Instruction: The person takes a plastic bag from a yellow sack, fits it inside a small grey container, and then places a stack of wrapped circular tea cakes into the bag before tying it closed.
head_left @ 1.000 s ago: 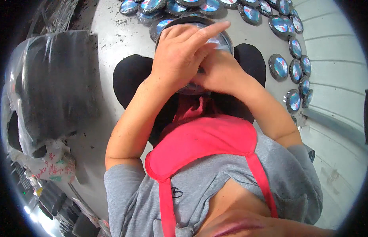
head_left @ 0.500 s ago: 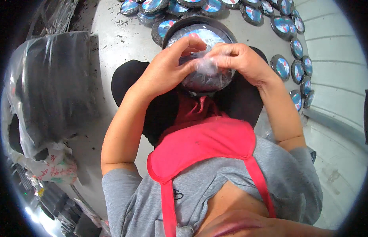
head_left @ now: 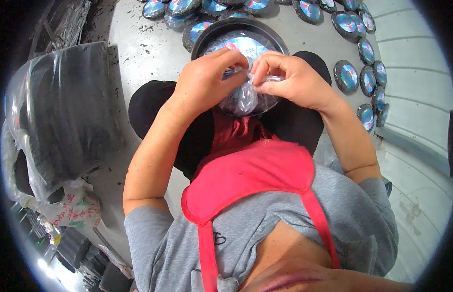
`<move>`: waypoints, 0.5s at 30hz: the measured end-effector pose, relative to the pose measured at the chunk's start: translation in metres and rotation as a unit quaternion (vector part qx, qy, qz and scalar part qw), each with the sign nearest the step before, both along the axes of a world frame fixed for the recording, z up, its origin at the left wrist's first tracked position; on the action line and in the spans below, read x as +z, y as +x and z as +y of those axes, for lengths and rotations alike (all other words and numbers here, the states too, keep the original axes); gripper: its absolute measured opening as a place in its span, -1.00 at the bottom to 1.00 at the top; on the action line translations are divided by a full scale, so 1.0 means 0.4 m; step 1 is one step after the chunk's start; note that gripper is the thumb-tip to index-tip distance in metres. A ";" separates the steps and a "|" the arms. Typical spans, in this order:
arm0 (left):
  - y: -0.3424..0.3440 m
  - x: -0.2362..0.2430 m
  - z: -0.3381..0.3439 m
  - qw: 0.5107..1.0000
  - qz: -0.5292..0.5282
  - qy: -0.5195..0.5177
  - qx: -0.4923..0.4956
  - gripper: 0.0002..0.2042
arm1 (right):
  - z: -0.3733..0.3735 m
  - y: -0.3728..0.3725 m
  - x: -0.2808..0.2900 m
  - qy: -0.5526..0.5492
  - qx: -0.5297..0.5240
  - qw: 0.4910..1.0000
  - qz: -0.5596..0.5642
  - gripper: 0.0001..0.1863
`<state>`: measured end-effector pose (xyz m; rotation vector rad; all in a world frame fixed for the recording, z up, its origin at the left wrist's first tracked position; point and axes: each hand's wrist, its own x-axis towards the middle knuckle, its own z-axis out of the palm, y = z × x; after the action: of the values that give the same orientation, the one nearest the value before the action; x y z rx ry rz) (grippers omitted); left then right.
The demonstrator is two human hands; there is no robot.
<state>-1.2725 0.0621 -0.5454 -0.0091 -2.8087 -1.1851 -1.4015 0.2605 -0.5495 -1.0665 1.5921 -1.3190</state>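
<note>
Okay, left hand [head_left: 207, 80] and right hand [head_left: 297, 80] both pinch the clear film bunch [head_left: 247, 98]. It sits between the fingertips, long axis running toward the wearer; neither hand nearer. Beneath: one wrapped disc [head_left: 242, 44] in one round black pan [head_left: 269, 30], between two knees [head_left: 151, 104]. Floor discs [head_left: 345, 77]: over a dozen, exact count unclear.

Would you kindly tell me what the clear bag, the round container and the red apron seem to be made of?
Clear bag: thin, glossy plastic film, by its crinkles and highlights. Round container: perhaps metal or hard plastic; its smooth dark wall leaves it open. Red apron: probably matte cloth, by its soft folds.
</note>
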 end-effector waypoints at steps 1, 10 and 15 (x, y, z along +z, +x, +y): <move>-0.008 -0.020 0.000 0.997 0.037 0.067 0.019 -0.83 | -0.005 0.003 0.009 -0.008 -0.036 0.992 0.123 -0.84; -0.026 -0.004 -0.013 0.960 -0.020 0.244 0.137 -0.82 | -0.118 0.012 -0.057 -0.086 -0.264 0.872 0.404 -0.76; -0.063 0.009 -0.081 0.916 -0.156 0.371 -0.001 -0.76 | -0.076 -0.002 -0.040 -0.047 -0.223 0.848 0.479 -0.73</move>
<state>-1.2978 0.0299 -0.5417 0.2501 -2.3718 -2.3422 -1.4024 0.2301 -0.5653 -1.6287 2.6597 -1.2026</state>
